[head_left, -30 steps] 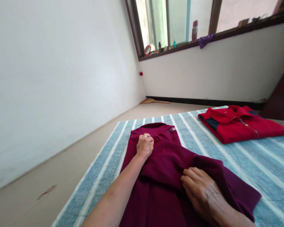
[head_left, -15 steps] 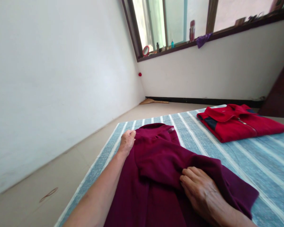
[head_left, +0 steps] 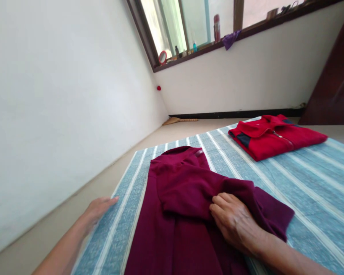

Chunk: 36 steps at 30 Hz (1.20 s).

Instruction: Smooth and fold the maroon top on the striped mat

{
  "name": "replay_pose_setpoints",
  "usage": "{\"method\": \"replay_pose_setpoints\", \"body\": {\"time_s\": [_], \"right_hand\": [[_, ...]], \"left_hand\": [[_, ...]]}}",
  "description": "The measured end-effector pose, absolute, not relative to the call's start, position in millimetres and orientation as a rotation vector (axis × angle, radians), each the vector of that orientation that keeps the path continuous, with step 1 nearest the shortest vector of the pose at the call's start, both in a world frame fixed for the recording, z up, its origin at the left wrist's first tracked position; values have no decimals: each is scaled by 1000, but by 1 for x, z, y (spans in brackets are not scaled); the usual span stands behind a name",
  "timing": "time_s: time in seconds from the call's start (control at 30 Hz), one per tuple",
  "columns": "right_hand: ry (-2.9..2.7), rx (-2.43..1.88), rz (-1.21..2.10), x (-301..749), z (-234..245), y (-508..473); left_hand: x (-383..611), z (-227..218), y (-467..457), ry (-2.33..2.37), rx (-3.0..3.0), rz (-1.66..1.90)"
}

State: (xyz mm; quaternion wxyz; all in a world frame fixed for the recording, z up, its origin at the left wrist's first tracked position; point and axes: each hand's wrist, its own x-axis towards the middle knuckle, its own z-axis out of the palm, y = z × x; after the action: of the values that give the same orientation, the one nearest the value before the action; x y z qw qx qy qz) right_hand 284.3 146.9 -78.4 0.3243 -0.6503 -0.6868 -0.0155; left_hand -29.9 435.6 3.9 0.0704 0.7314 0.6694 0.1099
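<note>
My right hand (head_left: 233, 223) was curled, pinching the folded sleeve (head_left: 189, 194) of the maroon fleece top (head_left: 157, 244); the top's long axis ran away from me, collar (head_left: 177, 154) farthest; my open left hand (head_left: 99, 212) lay spread farther off, at the edge of the blue striped mat (head_left: 312, 179).

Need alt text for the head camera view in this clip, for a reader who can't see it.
A person's right hand rests on a folded-over sleeve of a maroon collared top laid out on a blue-and-white striped mat, while the open left hand is beside the top. A folded red zip jacket lies farther along the mat.
</note>
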Motion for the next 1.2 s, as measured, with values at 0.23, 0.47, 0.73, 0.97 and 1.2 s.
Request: {"method": "replay_pose_setpoints", "body": {"time_s": [0.23,0.47,0.73,0.97,1.2], "right_hand": [[-1819,-1700,-81,285,-77,148],[-1837,-1713,-94,286,-77,148],[-1857,-1723,-113,287,-75,148],[-1857,-1744,-113,287,-73,147],[-1858,-1752,-116,287,-73,148]], "left_hand": [[40,15,404,1578,2507,530],[161,8,294,519,2523,442],[176,-38,289,686,2703,367],[172,-43,288,702,2612,416],[178,-44,288,750,2598,386]]}}
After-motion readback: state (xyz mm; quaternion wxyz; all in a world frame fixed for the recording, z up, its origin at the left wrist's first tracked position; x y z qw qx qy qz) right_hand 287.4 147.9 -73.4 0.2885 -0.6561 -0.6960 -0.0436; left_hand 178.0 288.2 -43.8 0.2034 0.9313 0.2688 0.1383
